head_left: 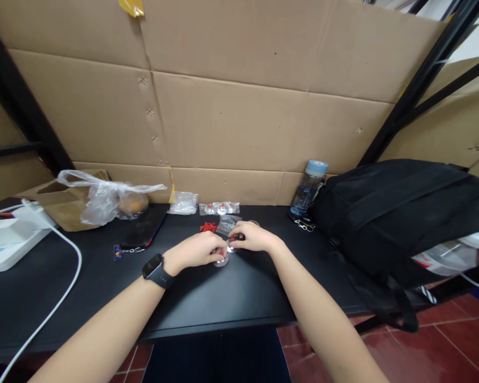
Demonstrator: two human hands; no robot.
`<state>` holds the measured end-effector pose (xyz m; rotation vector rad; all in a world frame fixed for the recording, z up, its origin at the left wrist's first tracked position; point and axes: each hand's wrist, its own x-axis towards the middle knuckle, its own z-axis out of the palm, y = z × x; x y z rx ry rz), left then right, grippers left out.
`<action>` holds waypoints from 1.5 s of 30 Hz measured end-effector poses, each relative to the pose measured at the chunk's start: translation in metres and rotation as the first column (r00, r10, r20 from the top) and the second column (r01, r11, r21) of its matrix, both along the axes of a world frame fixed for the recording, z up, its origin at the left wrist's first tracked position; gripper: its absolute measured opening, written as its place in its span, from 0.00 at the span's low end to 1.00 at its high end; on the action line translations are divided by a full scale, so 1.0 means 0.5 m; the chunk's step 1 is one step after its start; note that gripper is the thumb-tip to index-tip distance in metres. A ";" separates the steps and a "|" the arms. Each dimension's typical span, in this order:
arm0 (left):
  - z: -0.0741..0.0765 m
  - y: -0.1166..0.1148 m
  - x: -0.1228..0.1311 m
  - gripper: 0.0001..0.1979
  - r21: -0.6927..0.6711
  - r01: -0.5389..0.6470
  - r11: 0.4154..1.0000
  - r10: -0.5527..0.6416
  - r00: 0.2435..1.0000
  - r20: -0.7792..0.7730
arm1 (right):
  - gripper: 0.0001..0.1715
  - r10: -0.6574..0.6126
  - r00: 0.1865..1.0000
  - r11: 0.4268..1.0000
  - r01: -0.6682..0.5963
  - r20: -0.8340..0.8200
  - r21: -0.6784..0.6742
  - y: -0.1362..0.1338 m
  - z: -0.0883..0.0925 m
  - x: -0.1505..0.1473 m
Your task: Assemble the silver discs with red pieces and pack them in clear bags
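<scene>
My left hand, with a dark watch on its wrist, has its fingertips pinched on a small red piece over a shiny round disc on the black table. Close by, my right hand bends its fingers over a second shiny disc with a bit of red at it. Its fingertips partly hide what it grips. Just beyond the hands lie a small pile of red pieces and a clear plastic bag. Another round thing is partly hidden behind my right hand.
Along the back lie clear packets and a packaged strip of discs. A dark pouch, a plastic bag and a white power strip are left. A water bottle and black backpack stand right.
</scene>
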<state>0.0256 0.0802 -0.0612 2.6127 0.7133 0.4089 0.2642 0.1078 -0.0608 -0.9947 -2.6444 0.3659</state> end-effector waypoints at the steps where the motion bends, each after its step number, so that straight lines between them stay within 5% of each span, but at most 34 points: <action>1: 0.000 0.001 -0.002 0.07 0.002 -0.006 1.000 0.006 1.000 0.005 | 0.11 -0.007 1.000 1.000 0.007 -0.005 -0.004 0.000 0.001 -0.001; 7: 0.015 0.009 -0.029 0.06 0.025 -0.109 0.994 0.109 0.994 0.015 | 0.05 -0.031 0.998 0.978 0.020 -0.049 -0.210 -0.006 0.007 0.001; 15: 0.012 0.027 -0.040 0.07 0.108 -0.303 0.947 0.279 0.941 0.191 | 0.03 -0.056 0.983 0.969 0.013 -0.172 -0.245 -0.013 0.005 -0.018; 17: 0.009 0.031 -0.039 0.08 0.099 -0.356 0.929 0.320 0.909 0.265 | 0.03 -0.143 0.931 0.965 0.055 -0.337 -0.256 -0.009 0.004 -0.018; 21: -0.001 0.039 -0.032 0.08 -0.010 -0.492 0.870 0.444 0.777 0.446 | 0.11 -0.277 0.683 0.934 0.027 -0.676 -0.356 0.004 -0.002 -0.024; 26: -0.028 0.044 -0.011 0.11 -0.233 -0.446 0.864 0.485 0.613 0.624 | 0.18 -0.321 0.562 0.894 -0.088 -0.762 -0.440 -0.005 -0.016 -0.061; 33: -0.037 0.037 0.005 0.13 -0.288 -0.379 0.880 0.473 0.636 0.609 | 0.21 -0.399 0.442 0.794 -0.271 -0.803 -0.544 -0.027 -0.016 -0.085; 39: -0.035 0.032 0.008 0.13 -0.192 -0.443 0.876 0.471 0.699 0.537 | 0.26 -0.408 0.517 0.722 -0.322 -0.753 -0.612 -0.025 -0.007 -0.068; 42: -0.038 0.033 0.009 0.16 -0.073 -0.503 0.861 0.477 0.750 0.459 | 0.29 -0.388 0.512 0.764 -0.287 -0.766 -0.578 -0.022 0.004 -0.056; 45: -0.051 0.036 0.006 0.17 0.131 -0.514 0.848 0.469 0.842 0.265 | 0.32 -0.343 0.579 0.864 -0.114 -0.740 -0.490 -0.016 0.019 -0.028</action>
